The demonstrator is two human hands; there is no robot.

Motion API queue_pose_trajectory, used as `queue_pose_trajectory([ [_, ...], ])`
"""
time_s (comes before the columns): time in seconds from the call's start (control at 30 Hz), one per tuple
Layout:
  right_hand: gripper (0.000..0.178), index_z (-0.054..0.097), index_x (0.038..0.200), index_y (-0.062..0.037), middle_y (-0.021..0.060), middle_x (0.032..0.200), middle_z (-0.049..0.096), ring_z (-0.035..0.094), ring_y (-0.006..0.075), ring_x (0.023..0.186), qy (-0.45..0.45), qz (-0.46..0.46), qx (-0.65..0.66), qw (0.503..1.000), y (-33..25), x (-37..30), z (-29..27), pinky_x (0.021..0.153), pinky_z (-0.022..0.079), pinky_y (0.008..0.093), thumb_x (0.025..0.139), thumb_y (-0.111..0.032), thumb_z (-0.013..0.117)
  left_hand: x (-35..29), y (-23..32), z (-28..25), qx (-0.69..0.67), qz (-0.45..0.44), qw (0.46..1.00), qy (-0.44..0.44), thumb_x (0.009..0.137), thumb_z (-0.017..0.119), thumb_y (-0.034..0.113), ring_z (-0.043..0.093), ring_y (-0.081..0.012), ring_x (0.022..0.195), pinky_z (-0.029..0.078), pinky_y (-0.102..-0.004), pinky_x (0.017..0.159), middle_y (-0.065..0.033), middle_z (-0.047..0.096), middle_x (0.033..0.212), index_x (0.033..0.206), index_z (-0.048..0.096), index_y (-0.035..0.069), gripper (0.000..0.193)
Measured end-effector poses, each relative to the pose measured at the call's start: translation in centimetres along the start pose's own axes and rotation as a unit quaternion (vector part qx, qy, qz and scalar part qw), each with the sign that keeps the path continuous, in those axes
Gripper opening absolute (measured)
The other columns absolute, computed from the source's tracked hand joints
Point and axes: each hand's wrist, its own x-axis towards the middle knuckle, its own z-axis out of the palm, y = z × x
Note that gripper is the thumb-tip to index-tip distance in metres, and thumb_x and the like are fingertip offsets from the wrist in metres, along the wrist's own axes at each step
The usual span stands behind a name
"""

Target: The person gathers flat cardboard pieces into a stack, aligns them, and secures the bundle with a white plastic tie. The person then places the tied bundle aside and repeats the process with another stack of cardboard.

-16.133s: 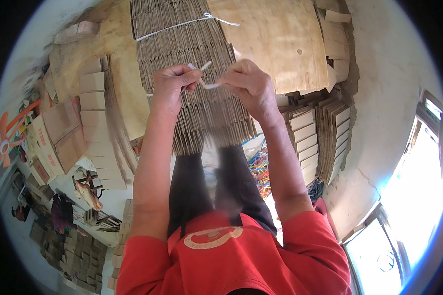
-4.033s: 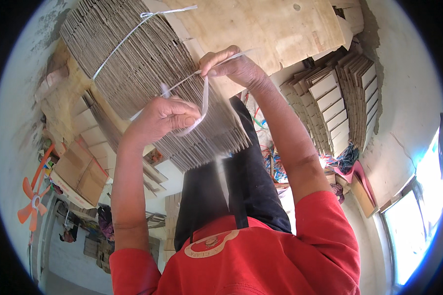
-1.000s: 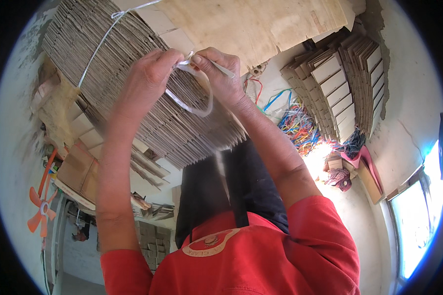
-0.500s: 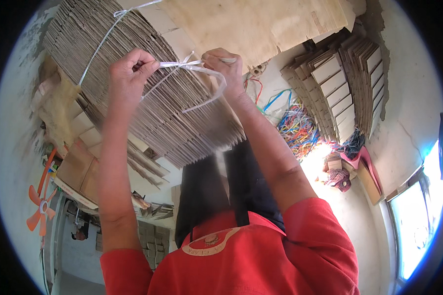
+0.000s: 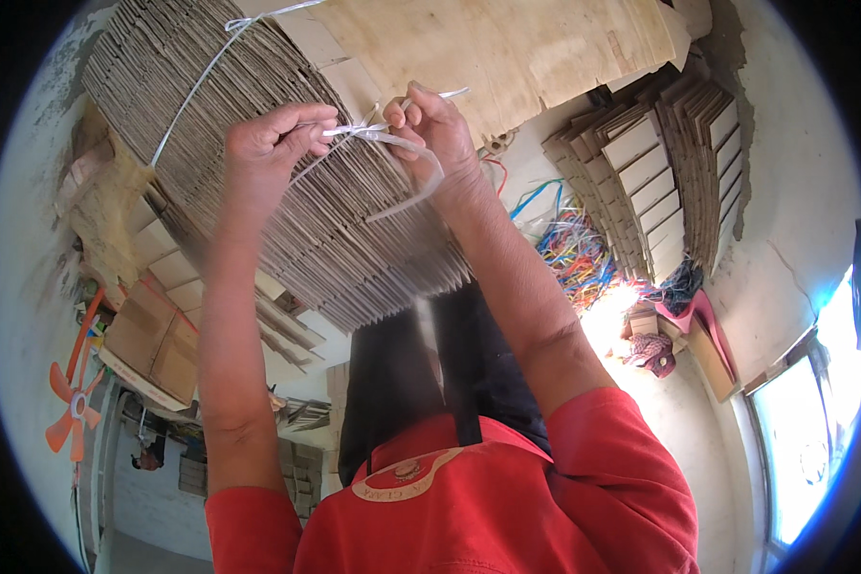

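A white plastic strap (image 5: 416,196) is tied in a bow-like knot over a long bundle of folded cardboard pieces (image 5: 325,253). My left hand (image 5: 273,148) pinches one end of the strap just left of the knot, thumb against fingers. On the knot's right side, my right hand (image 5: 440,139) has bent fingers closed around the strap, and a white tip sticks out beyond the fingertips. A loose length curls below the knot, in front of the right wrist. Farther left, a second white tie (image 5: 193,100) runs around the same bundle.
A plywood sheet (image 5: 517,53) lies beyond the bundle. Stacked cardboard (image 5: 641,182) leans at the right wall, near a tangle of coloured straps (image 5: 576,251). At left are an orange fan (image 5: 75,411) and a cardboard box (image 5: 153,335).
My left hand has moved slightly right, toward the knot. My right hand has turned and its fingers have loosened and shifted along the strap, with the white tip now pointing up and right.
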Motion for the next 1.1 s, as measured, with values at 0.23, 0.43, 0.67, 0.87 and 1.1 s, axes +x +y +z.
queue_pose_trajectory([
  [0.23,0.037,0.051,0.066,-0.0076,0.0122,0.072,0.057,0.042,0.0116,0.042,-0.049,-0.004,-0.075,0.996,-0.8,0.2,0.0,0.039,0.037,0.0236,0.094,-0.031,0.052,-0.4,4.2,0.7,0.579,0.171,0.788,-0.123,0.079,0.054,-0.001,0.064,-0.0246,0.080,0.052,-0.0356,0.067,-0.0119,0.059,0.083,0.089,0.055,0.001,0.010],
  [0.43,0.037,0.045,0.061,-0.0082,0.0096,0.059,0.051,0.041,0.0117,0.043,-0.045,0.007,-0.166,0.985,-1.4,0.3,1.3,0.042,0.034,0.0234,0.095,-0.024,0.050,0.4,3.9,0.1,0.633,0.274,0.703,-0.171,0.077,0.054,0.003,0.059,-0.0242,0.076,0.049,-0.0347,0.068,-0.0085,0.053,0.077,0.083,0.052,0.004,0.006],
  [0.67,0.039,0.040,0.061,-0.0101,-0.0006,0.053,0.036,0.031,0.0079,0.048,-0.084,-0.007,-0.405,0.910,-2.5,2.0,-0.3,0.045,0.026,0.0247,0.096,-0.023,0.048,3.3,1.1,-1.8,0.528,0.376,0.740,-0.179,0.077,0.058,0.005,0.058,-0.0180,0.068,0.050,-0.0334,0.059,-0.0050,0.053,0.069,0.073,0.051,0.008,0.009],
  [0.87,0.024,0.053,0.074,-0.0062,0.0032,0.067,0.053,0.048,0.0124,0.059,-0.011,0.049,-0.365,0.930,-2.3,1.3,-0.5,0.052,0.036,0.0267,0.091,-0.024,0.056,1.5,0.3,-1.5,0.550,0.221,0.783,-0.190,0.077,0.058,0.005,0.057,-0.0231,0.082,0.050,-0.0380,0.074,-0.0083,0.054,0.084,0.090,0.055,0.006,0.013],
  [1.1,0.057,0.051,0.128,-0.0098,0.0104,0.121,0.054,0.056,0.0234,0.100,0.186,-0.067,-0.502,0.842,-7.9,2.9,-2.5,0.082,0.048,0.0408,0.088,-0.051,0.053,-7.3,-2.2,-6.0,0.089,0.059,0.917,0.383,0.087,0.060,0.025,0.043,-0.0199,0.123,0.036,-0.0367,0.102,-0.0099,0.049,0.133,0.135,0.045,0.008,0.052],
])
